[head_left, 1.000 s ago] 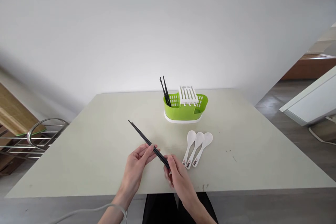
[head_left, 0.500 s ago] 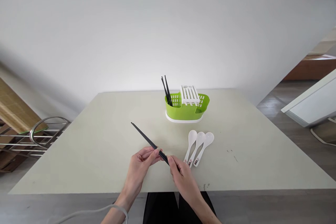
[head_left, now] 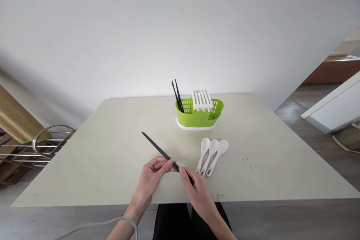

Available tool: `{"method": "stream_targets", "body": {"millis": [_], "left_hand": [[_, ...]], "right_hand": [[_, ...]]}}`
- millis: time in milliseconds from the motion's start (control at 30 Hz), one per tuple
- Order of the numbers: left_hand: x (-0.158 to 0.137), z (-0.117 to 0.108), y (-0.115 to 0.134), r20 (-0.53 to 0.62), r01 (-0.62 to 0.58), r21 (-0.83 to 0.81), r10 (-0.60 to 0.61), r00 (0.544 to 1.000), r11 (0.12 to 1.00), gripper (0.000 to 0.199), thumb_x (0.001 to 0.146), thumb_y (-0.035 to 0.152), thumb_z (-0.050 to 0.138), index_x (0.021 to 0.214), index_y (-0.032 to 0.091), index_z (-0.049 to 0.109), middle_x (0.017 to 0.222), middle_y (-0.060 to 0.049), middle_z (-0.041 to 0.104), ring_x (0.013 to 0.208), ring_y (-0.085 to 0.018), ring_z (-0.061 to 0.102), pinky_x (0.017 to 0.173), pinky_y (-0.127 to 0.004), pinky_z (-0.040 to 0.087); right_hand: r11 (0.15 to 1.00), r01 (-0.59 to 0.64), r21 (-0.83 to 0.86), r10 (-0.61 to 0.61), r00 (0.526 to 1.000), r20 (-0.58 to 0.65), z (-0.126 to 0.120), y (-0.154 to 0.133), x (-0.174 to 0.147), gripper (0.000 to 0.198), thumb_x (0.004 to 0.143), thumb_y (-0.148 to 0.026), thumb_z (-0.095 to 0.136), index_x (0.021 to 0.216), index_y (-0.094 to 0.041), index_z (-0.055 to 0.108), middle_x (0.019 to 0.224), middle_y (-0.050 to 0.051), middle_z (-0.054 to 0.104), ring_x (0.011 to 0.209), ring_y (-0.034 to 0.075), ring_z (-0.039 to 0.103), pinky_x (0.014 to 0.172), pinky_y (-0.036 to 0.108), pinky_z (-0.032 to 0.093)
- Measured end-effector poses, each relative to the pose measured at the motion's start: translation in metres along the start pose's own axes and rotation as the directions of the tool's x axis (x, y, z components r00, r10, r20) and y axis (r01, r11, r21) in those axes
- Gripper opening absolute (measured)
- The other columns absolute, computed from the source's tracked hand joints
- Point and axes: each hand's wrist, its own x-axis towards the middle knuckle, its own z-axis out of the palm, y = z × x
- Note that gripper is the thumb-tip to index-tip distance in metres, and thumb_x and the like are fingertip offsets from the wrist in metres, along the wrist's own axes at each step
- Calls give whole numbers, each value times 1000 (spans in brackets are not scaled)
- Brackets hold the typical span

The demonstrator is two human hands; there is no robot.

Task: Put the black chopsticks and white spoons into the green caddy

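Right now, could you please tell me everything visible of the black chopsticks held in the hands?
The black chopsticks appear to be a pair side by side, slim and straight, narrowing toward the far tips; whether wood or plastic cannot be told. They slant over the near part of the table, tips pointing away and to the left. The left hand pinches them partway along, while the right hand grips their near end, partly hiding it.

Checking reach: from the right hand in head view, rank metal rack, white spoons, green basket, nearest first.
1. White spoons: just ahead of the right hand, slightly right.
2. Green basket: farther back on the table.
3. Metal rack: far left, beyond the table's edge.
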Motion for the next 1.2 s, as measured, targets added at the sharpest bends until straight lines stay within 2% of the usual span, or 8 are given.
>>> {"method": "stream_targets", "body": {"millis": [167, 367, 567, 767, 900, 1033, 1133, 1200], "left_hand": [[0, 2, 3, 43, 10, 18, -10, 999, 1000, 35, 78, 53, 85, 83, 21, 72, 82, -4, 80, 85, -23, 77, 93, -36, 58], [1, 3, 2, 65, 25, 7, -25, 998, 1000, 34, 78, 52, 85, 82, 22, 70, 81, -3, 80, 83, -22, 78, 92, -34, 57], [1, 3, 1, 69, 40, 5, -41, 997, 999, 33, 79, 51, 85, 83, 21, 70, 81, -2, 80, 83, -21, 77, 89, -32, 56], [1, 4, 0, 54, 39, 30, -40, 998, 999, 36, 78, 53, 85, 82, 21, 69, 83, -3, 79, 84, -20, 74, 85, -31, 54], [1, 5, -3, 54, 38, 39, -40, 998, 999, 36, 78, 53, 85, 84, 21, 70, 83, -3, 79, 84, -19, 72, 84, -30, 54], [2, 3, -1, 80, 24, 64, -29, 996, 998, 35, 79, 53, 84, 82, 20, 71, 81, -4, 79, 83, -20, 72, 82, -30, 53], [4, -1, 12, 69, -6, 108, -1, 998, 994, 36, 81, 55, 82, 83, 20, 75, 91, -6, 80, 88, -21, 73, 83, -30, 54], [5, -7, 23, 51, -24, 129, 18, 999, 991, 37, 83, 57, 80, 86, 20, 77, 101, -9, 81, 96, -23, 73, 85, -31, 55]], "right_hand": [[1000, 12, 11, -12, 1000, -25, -4, -3, -2, 55, 106, -64, 42, 87, -20, 69, 67, -3, 45, 61, 14, 36, 57, 27, 31], [1000, 8, 16, -8, 1000, -14, -7, -1, -4, 58, 105, -67, 39, 101, -21, 74, 69, -1, 52, 63, 17, 41, 56, 27, 33], [999, 28, 25, -27, 999, -29, -7, -1, -4, 53, 106, -62, 41, 87, -21, 68, 69, -2, 49, 64, 15, 40, 59, 26, 33], [999, 30, 43, -29, 999, -17, -7, -4, -3, 49, 107, -59, 41, 86, -21, 63, 73, -2, 50, 67, 15, 41, 62, 26, 34], [999, 28, 41, -27, 1000, -13, -7, -4, -3, 50, 107, -60, 41, 91, -21, 68, 71, -2, 45, 66, 15, 39, 60, 27, 32], [998, 40, 48, -40, 999, -15, -7, -3, -4, 52, 108, -60, 41, 99, -20, 73, 72, -1, 52, 68, 16, 43, 62, 27, 36], [998, 41, 39, -41, 999, -2, -12, -4, -6, 53, 108, -60, 41, 107, -21, 76, 71, -1, 54, 68, 17, 46, 63, 27, 37], [1000, 27, 7, -27, 1000, 2, -17, -5, -7, 53, 107, -61, 41, 111, -22, 77, 66, -2, 47, 65, 16, 43, 63, 28, 35]]}}
